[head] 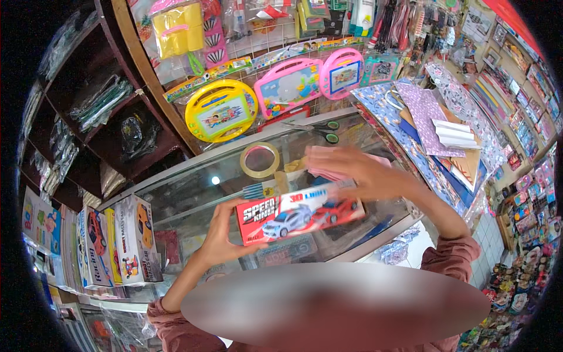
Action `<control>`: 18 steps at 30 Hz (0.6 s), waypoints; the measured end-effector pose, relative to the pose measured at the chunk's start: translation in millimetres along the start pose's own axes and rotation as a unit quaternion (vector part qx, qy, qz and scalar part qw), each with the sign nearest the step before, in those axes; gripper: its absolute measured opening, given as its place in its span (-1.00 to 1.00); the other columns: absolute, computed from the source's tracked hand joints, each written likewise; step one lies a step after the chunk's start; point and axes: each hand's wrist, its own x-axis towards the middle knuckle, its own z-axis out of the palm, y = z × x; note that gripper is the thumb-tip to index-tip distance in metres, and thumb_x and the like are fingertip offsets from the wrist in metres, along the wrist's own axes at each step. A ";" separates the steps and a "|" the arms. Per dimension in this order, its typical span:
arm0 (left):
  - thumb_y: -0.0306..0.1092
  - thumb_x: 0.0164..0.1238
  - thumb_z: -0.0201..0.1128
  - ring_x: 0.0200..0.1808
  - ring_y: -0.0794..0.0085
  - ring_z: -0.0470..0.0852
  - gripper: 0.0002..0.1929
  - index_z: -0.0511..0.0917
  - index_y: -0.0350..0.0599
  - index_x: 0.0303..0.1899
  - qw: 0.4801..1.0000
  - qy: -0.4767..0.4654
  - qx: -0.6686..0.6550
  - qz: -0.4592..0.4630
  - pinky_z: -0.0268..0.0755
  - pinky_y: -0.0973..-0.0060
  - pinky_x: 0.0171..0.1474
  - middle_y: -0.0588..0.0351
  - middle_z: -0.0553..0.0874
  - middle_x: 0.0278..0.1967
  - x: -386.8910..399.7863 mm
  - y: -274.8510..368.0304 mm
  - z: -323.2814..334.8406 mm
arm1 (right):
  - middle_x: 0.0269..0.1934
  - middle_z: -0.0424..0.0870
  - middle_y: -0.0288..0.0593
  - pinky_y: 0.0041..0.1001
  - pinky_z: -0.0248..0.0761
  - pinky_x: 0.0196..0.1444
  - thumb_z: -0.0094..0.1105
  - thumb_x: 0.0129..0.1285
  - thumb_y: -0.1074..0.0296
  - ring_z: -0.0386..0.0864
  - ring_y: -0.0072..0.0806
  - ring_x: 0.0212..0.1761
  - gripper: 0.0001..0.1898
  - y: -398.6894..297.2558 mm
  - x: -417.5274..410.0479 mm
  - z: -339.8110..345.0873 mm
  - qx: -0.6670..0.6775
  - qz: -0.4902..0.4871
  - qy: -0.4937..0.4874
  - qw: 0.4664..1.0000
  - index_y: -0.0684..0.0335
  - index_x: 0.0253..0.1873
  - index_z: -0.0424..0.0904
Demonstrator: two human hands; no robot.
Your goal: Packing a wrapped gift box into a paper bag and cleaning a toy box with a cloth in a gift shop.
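Note:
My left hand (220, 235) grips the left end of a red and white toy car box (290, 218), with the thumb along its lower edge. The box is tilted above the glass display counter, its printed car side facing me. My right hand (365, 174), blurred, is over the box's upper right corner with its fingers stretched out; whether it touches the box is unclear. Behind that hand lies a folded pink sheet (323, 163), partly covered. A roll of clear adhesive tape (260, 159) and scissors with green and black handles (323, 130) rest on the counter behind the box.
The glass counter (193, 185) spans the space before me. Toy boxes (138, 240) stand at its left end. Patterned wrapping paper and bags (422, 114) pile up at right. Drawing boards (222, 111) lean along the back, beside a dark shelf (110, 88).

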 end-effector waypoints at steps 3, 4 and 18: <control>-0.16 -0.20 0.56 0.24 0.19 0.39 -0.21 0.28 -0.09 0.11 0.994 0.015 0.081 0.077 0.04 0.18 0.28 -0.02 0.43 0.23 -5.3 -4.3 -5.4 | 0.38 0.17 -0.07 -0.25 0.06 0.37 0.26 0.11 0.07 0.18 -0.23 0.39 -0.34 -29.3 -1.2 7.6 0.113 -0.033 -0.086 0.989 0.12 0.32 0.31; -0.12 -0.18 0.55 0.26 0.21 0.37 -0.22 0.29 -0.09 0.10 0.986 0.018 0.131 0.104 0.01 0.15 0.29 -0.03 0.43 0.24 -9.5 -6.6 -5.8 | 0.35 0.23 -0.09 -0.26 0.11 0.35 0.28 0.08 0.06 0.20 -0.27 0.38 -0.32 -36.1 -2.1 11.5 0.036 -0.040 -0.093 0.994 0.10 0.32 0.31; 0.02 -0.07 0.42 0.28 0.06 0.33 -0.47 0.59 -0.03 -0.05 0.969 0.087 0.208 0.105 0.12 0.05 0.24 -0.05 0.46 0.17 -55.8 -28.8 -34.5 | 0.19 0.42 -0.19 -0.25 0.20 0.21 0.27 0.11 0.06 0.38 -0.32 0.18 -0.43 -65.6 33.8 67.7 -0.003 -0.142 0.088 0.986 0.12 0.21 0.42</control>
